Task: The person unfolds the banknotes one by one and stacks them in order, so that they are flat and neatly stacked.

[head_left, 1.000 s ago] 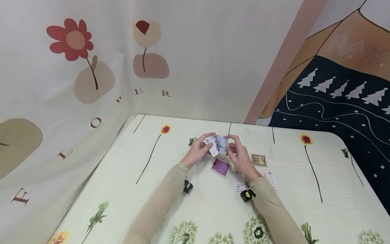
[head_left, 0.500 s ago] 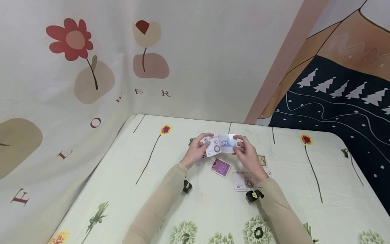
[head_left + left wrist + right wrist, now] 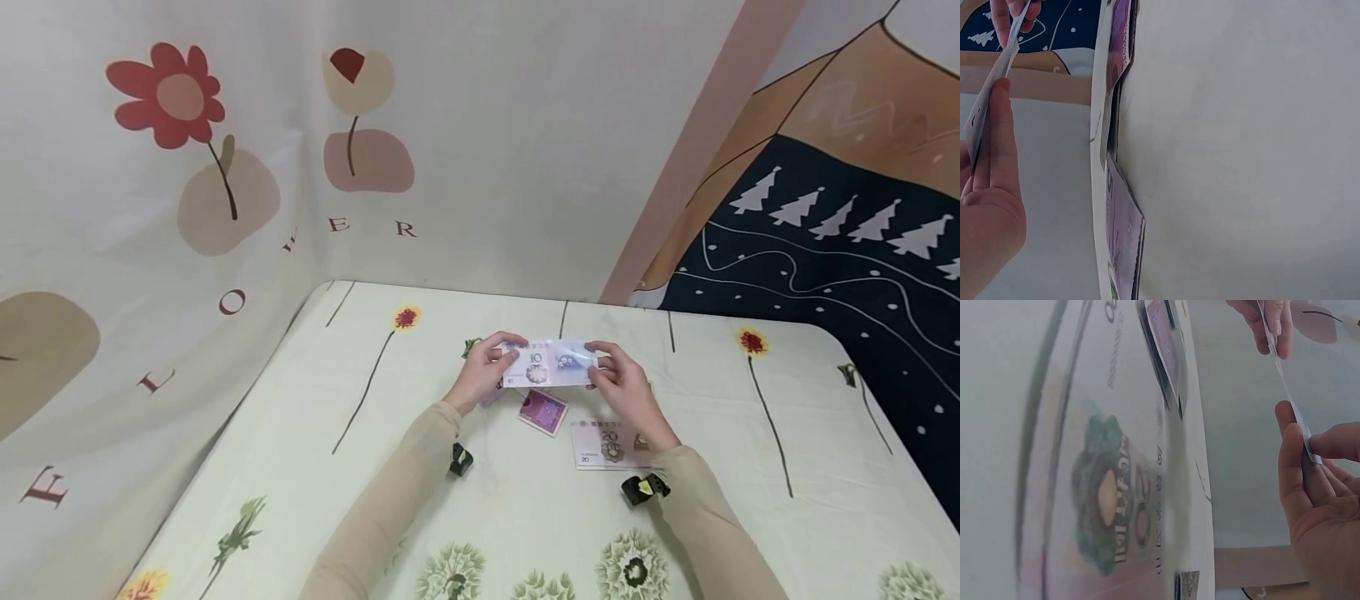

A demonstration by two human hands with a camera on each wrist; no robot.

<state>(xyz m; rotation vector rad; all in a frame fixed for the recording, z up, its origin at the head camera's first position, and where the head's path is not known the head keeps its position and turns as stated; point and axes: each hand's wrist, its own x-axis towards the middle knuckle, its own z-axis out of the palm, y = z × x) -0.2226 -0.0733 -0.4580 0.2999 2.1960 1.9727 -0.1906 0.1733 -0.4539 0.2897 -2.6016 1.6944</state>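
My left hand [image 3: 477,372] pinches the left end of a pale banknote [image 3: 550,364] marked 10, thumb in front. At the note's other end my right hand [image 3: 628,387] pinches it too, so it stretches flat between both hands above the table. Seen nearly edge-on, the same banknote [image 3: 1288,384] leaves the right thumb and fingers in the right wrist view. Below it lies a small purple folded note [image 3: 542,412]. A banknote marked 20 [image 3: 598,450] rests by my right wrist, partly covered by the forearm. A lilac note marked 5 [image 3: 1124,231] lies beneath my left hand.
A flower-printed cloth [image 3: 420,383] covers the table. Pale printed fabric [image 3: 487,167] hangs behind and to the left; dark tree-patterned fabric [image 3: 832,250] hangs at right. A small brown piece [image 3: 1188,586] shows at the right wrist view's bottom.
The right hand has moved right, drawing the folded 10 banknote out flat. The left hand has barely moved. The brown note right of the hands is now almost hidden behind the right arm.
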